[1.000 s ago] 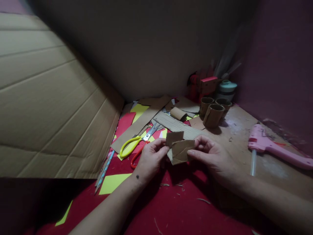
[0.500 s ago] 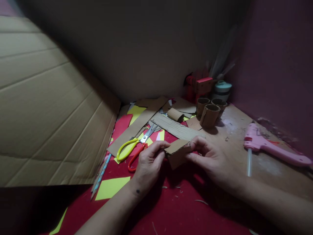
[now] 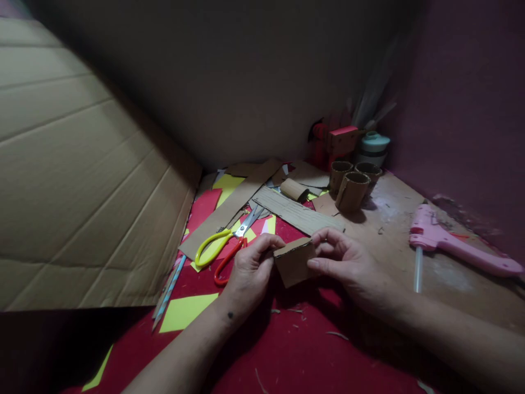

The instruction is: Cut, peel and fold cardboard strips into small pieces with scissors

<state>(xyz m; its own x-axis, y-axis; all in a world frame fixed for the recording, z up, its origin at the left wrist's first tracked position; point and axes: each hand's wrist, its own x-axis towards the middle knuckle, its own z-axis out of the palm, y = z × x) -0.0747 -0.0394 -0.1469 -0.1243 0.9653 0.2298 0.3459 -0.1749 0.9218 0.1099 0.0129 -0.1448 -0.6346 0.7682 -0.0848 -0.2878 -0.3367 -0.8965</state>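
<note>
A small folded piece of brown cardboard (image 3: 292, 262) is held between both hands just above the red paper. My left hand (image 3: 251, 271) pinches its left edge with thumb and fingers. My right hand (image 3: 348, 265) grips its right edge, fingers curled over the top. Just beyond my left hand lie scissors (image 3: 227, 241) with one yellow and one orange handle.
A big cardboard sheet (image 3: 82, 191) leans along the left. Cardboard strips (image 3: 295, 213) and yellow and red paper scraps lie behind the hands. Several rolled cardboard tubes (image 3: 353, 189) stand at the back right. A pink glue gun (image 3: 451, 243) rests on the wooden surface at right.
The cardboard piece was spread open between my hands; it is now folded over into a compact shape, and both hands have closed in on it.
</note>
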